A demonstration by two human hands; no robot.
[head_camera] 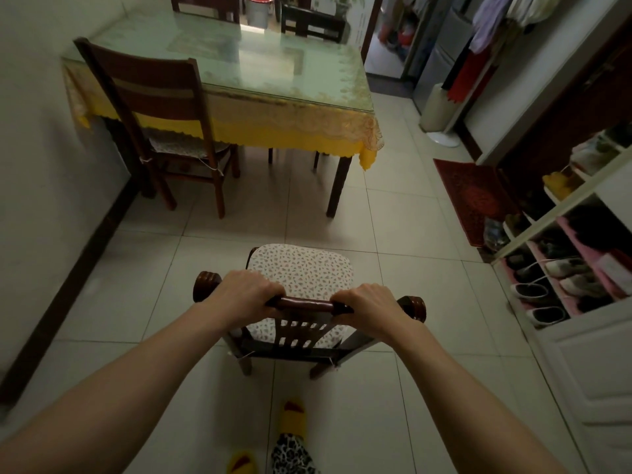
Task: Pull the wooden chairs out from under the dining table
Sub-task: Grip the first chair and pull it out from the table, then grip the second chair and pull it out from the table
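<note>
Gripping the top rail of the near wooden chair (301,304), the left hand (244,294) and right hand (371,307) are both clenched around it; this chair stands on the tiled floor (410,234) well clear of the dining table (239,63). A second chair (154,107) remains tucked at the table's left side against the wall. Risks, as judged: the rear legs catching the slippered foot (292,417) close behind, or the loose seat cushion (301,271) sliding if the chair tips.
</note>
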